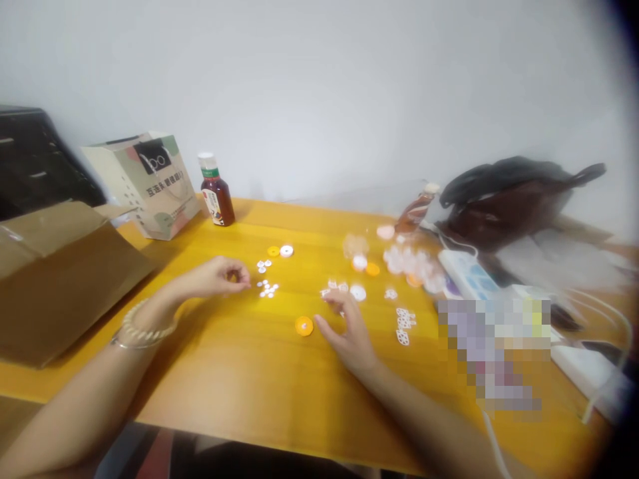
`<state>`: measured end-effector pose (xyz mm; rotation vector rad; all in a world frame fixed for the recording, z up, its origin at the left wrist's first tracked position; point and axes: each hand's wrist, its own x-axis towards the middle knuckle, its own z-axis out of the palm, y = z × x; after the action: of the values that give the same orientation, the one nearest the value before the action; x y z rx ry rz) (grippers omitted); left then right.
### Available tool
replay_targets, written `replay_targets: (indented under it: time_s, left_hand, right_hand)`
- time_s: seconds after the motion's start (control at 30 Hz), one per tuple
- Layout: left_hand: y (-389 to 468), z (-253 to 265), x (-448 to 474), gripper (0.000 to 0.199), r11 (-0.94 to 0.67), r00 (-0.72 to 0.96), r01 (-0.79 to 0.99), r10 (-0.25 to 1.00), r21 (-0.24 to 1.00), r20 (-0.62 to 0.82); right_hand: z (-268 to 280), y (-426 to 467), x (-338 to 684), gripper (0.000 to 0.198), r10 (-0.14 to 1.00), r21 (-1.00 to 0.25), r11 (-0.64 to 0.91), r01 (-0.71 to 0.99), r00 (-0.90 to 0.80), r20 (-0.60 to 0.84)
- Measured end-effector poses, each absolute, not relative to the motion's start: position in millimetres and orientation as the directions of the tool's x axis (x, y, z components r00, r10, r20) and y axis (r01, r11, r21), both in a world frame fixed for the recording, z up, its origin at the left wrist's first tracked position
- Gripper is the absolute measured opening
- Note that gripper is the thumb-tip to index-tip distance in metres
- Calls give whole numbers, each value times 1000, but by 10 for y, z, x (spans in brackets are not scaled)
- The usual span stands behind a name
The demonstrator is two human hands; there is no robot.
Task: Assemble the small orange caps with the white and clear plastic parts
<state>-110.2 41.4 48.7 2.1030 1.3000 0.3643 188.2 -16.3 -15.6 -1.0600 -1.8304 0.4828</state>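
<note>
the yellow-orange table (239, 372) fills the middle of the frame; its near edge slants along the bottom, its far edge meets the wall, and the broadest stretch of bare top lies between the forearms, lower centre. a brown cardboard box (74, 286) crowds the left edge, its contents hidden. behind it, upper left, a printed paper bag (167, 193) stands upright, its inside also out of sight. the right hand (355, 336), right of centre, is released, fingers parted over blurred white cut-outs (338, 287). the left hand (214, 276), left of centre, has thumb and fingers curled together; whether it grasps anything i cannot tell. beside the bag, a capped bottle (222, 201) holds dark red liquid. an orange disc (304, 326) with a pale middle lies flat at lower centre, near the right thumb. small white pieces (268, 291) lie scattered just beside the left fingertips.
</note>
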Motion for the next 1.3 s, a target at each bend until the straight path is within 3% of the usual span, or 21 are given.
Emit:
replay_targets:
  time_s: [0.17,0.3,0.4,0.93,1.3]
  left_hand:
    - [165,334,-540,16,-401,518,492,848,772,110]
    - [-38,77,-131,15,-394,510,263,832,881,219]
    - [-128,-51,13,12,-408,447,186,845,894,293]
    - [-221,-80,16,10,-539,419,340,820,770,389]
    - [-213,-99,15,11,-543,408,362,823,757,396]
  right_hand:
    - [-108,-179,1862,4,805,-707,588,392,-206,556]
    - [-150,-225,1806,5,803,-721,596,353,-291,521]
    - [-172,-250,1792,3,824,-740,565,364,-290,486]
    - [-153,-227,1786,5,872,-783,484,391,-292,393]
    - [-138,-234,1775,3,910,-860,393,326,-274,312]
